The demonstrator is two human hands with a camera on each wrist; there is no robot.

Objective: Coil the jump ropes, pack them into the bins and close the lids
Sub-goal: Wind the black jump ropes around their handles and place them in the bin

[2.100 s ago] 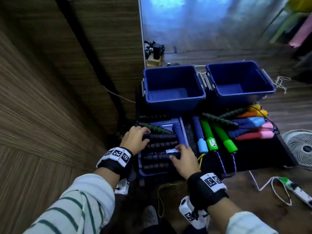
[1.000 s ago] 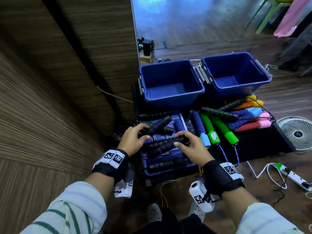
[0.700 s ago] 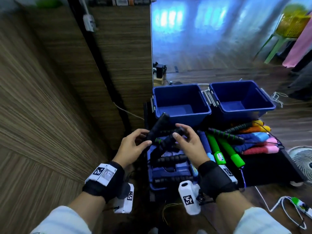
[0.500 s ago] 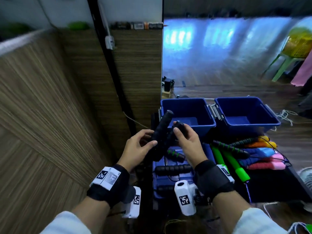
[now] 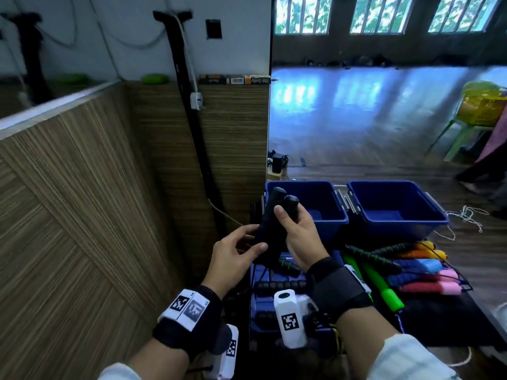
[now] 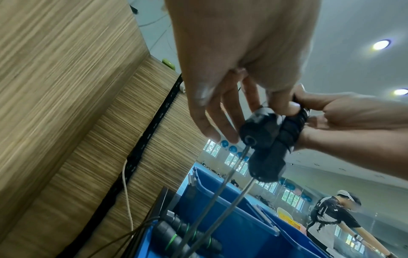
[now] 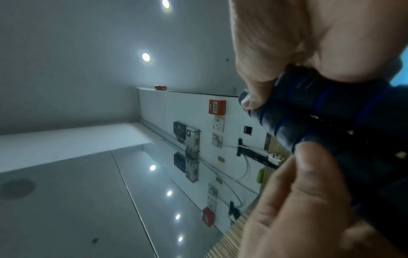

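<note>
While the right hand [image 5: 297, 237] gripped two black handles [image 5: 275, 215] upright at frame centre, the left hand [image 5: 233, 256] pinched their lower part. Two blue bins [image 5: 395, 212] stood open behind, right of centre.

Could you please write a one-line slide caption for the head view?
Right hand grips two black jump-rope handles upright before two open blue bins.

Dim, bluish indoor light; windows [image 5: 381, 15] glare on the floor; edges bend, close skin perhaps blurred.

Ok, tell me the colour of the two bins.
Both bins are dark blue, clearest in the head view.
</note>
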